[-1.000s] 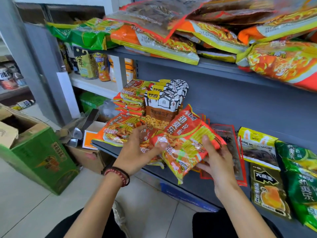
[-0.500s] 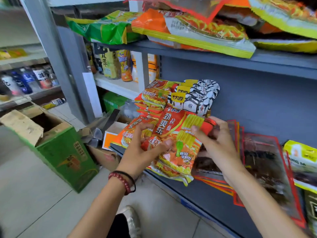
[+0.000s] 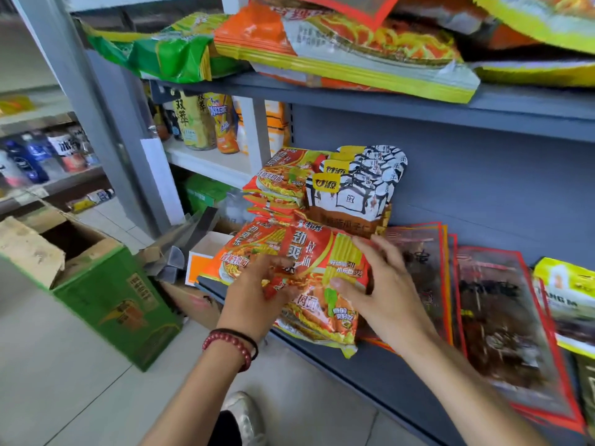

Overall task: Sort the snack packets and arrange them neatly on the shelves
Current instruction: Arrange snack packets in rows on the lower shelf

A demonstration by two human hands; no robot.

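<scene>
Noodle packets [image 3: 322, 304] are stacked at the left end of the lower shelf [image 3: 363, 378], with the long axis running near to far and the near end overhanging the edge. The stack is flanked by both hands. The left hand [image 3: 254, 297] is laid on its left side, but its grip is too blurred to be told. The right hand [image 3: 386, 294] is set at its right edge, fingers straight and spread, thumb on top. A push toward the far side is judged likely.

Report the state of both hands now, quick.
Left hand: on the red noodle packet, blurred; grip cannot be told.
Right hand: open, spread flat against the same packet.
</scene>
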